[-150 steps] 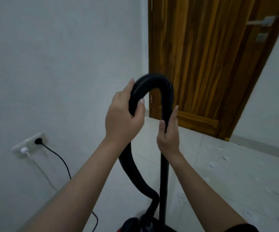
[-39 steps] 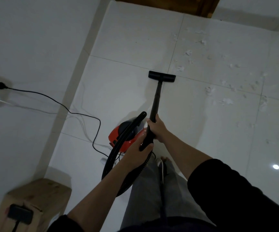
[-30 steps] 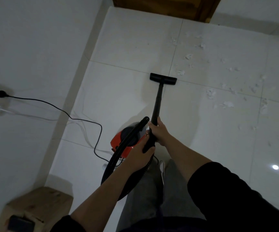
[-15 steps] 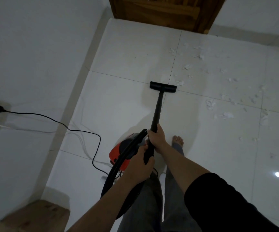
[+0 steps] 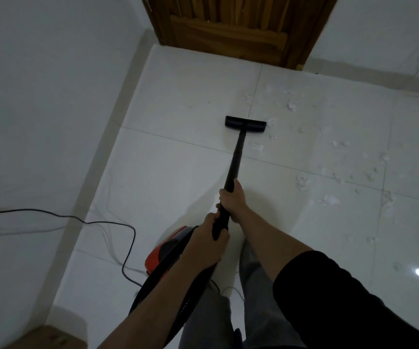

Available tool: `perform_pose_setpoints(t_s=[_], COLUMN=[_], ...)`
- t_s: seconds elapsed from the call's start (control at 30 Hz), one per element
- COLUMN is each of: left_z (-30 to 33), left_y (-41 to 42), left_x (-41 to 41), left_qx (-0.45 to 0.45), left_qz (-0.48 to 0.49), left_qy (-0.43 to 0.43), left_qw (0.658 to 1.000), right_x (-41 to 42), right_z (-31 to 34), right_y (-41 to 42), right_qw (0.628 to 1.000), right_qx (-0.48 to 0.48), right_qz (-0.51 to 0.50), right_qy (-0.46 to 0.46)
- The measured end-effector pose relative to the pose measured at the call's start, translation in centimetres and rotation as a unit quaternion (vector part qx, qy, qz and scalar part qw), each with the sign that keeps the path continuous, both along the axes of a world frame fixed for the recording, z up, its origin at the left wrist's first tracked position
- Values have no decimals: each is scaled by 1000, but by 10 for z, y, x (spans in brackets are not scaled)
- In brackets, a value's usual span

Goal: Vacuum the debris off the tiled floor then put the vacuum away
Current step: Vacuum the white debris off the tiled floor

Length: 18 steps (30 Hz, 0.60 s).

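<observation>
I hold a black vacuum wand [image 5: 236, 159] with both hands. My right hand [image 5: 231, 197] grips the wand higher up; my left hand [image 5: 209, 239] grips its lower end where the black hose [image 5: 168, 270] joins. The flat floor nozzle [image 5: 245, 124] rests on the white tiled floor [image 5: 178, 172], at the left edge of scattered white debris [image 5: 329, 200]. The red and black vacuum body [image 5: 164, 250] sits on the floor by my legs, partly hidden behind my left forearm.
A black power cord [image 5: 82, 220] runs from the left wall across the floor to the vacuum. A wooden door [image 5: 231, 28] stands closed ahead. A wooden stool corner [image 5: 44, 338] shows at bottom left. White walls bound the left and far right.
The nozzle has slid forward across the tile seam toward the debris, and my arms have stretched out. My view has tilted up, showing more of the door.
</observation>
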<state>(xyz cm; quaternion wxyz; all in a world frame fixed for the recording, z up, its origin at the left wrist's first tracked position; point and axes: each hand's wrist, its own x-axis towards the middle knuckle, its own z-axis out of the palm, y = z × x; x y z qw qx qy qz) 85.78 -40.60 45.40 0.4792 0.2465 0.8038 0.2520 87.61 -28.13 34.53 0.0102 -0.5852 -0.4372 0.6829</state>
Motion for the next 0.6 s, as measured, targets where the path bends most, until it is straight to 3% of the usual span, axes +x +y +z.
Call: perform_pose_setpoints(t_s=[0.6], left_z=[-12], left_y=[135], left_x=[-87], left_qx=[-29], left_qz=[-5], left_qy=[-25], left_qw=[999], right_x=[-87], right_z=[-13], right_y=[132], right_qw=[1000], right_qx=[-23], right_qz=[-7], right_qy=[6])
